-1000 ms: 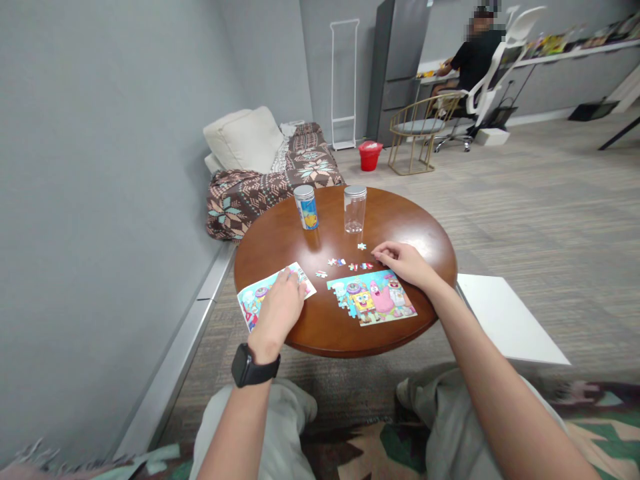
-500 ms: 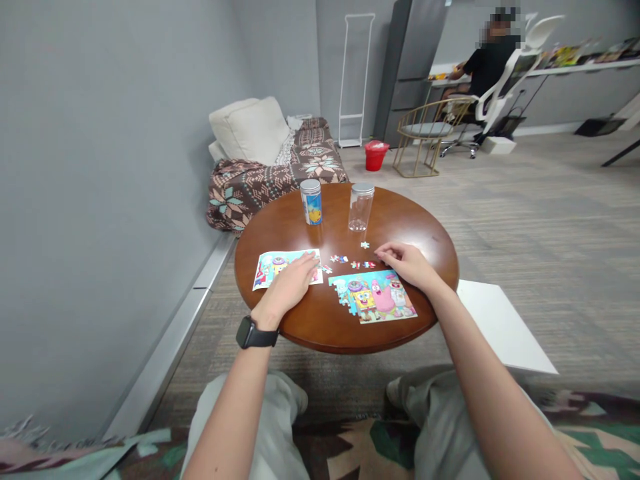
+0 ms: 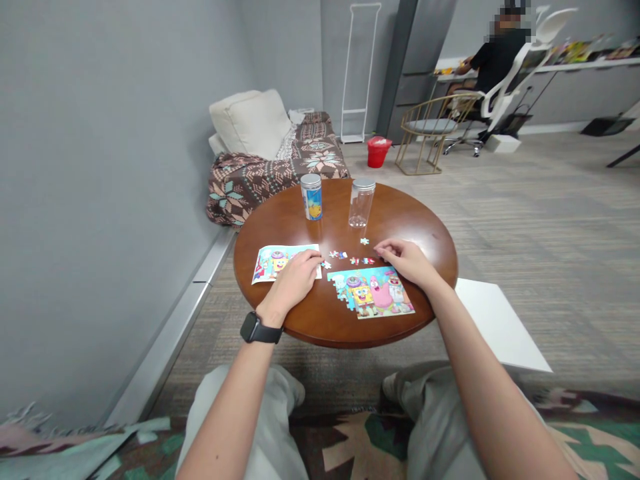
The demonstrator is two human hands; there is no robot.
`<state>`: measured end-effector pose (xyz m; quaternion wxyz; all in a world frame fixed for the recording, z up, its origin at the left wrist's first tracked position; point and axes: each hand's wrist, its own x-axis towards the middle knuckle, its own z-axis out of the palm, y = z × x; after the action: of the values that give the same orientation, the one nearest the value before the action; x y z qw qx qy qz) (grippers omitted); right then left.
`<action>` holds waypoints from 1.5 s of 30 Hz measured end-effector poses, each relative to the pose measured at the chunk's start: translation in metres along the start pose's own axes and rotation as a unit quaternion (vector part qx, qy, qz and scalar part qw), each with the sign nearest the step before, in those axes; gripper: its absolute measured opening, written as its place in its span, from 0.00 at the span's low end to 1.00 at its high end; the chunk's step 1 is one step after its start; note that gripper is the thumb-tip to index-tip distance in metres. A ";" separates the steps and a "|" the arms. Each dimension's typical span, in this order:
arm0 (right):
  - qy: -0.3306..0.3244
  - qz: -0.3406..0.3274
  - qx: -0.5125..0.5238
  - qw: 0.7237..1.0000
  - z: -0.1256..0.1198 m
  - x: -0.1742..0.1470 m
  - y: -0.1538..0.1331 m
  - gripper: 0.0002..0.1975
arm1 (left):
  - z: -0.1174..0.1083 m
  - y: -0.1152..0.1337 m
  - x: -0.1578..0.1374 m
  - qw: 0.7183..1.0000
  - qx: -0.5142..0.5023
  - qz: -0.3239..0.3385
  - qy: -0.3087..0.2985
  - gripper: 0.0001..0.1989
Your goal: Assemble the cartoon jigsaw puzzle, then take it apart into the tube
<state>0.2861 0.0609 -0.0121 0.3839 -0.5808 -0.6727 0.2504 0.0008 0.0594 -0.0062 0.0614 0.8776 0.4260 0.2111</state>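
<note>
My left hand (image 3: 299, 272) rests palm down over the right part of a printed picture sheet (image 3: 263, 263). Its fingers are stretched out, with the tips right beside a loose puzzle piece (image 3: 327, 265); whether they touch it I cannot tell. My right hand (image 3: 403, 257) rests on the table above the partly joined jigsaw puzzle (image 3: 383, 297), thumb and fingers curled together. Anything between those fingertips is hidden. Between the hands lie more loose puzzle pieces (image 3: 369, 261), and a single light blue piece (image 3: 365, 241) lies farther back. The puzzle's left edge is uneven.
A round wooden table (image 3: 280, 213) carries a jar with a blue label (image 3: 313, 200) and a clear jar (image 3: 361, 203) at the back. Beyond are a covered couch (image 3: 320, 143), a red bin (image 3: 378, 153) and a seated person (image 3: 503, 57). A white board (image 3: 500, 323) lies at right.
My left hand has drawn its fingers in slightly, and the tips now sit by the loose piece at the sheet's right edge. My right hand stays in place; the view has shifted slightly.
</note>
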 end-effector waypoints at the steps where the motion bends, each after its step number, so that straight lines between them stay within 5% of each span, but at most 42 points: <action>1: 0.001 0.000 0.000 1.000 0.000 0.000 0.000 0.15 | 0.000 0.000 -0.001 1.000 0.004 0.001 0.002 0.17; 38: -0.018 0.004 0.008 1.000 -0.001 0.000 -0.001 0.10 | -0.002 0.003 -0.004 1.000 -0.004 0.018 -0.001 0.13; 45: 0.016 -0.046 -0.016 0.999 0.001 0.002 0.009 0.07 | 0.000 0.002 -0.003 1.000 0.001 0.025 0.000 0.13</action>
<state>0.2902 0.0650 -0.0191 0.3963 -0.5592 -0.6967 0.2119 0.0006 0.0560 -0.0063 0.0551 0.8881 0.4040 0.2123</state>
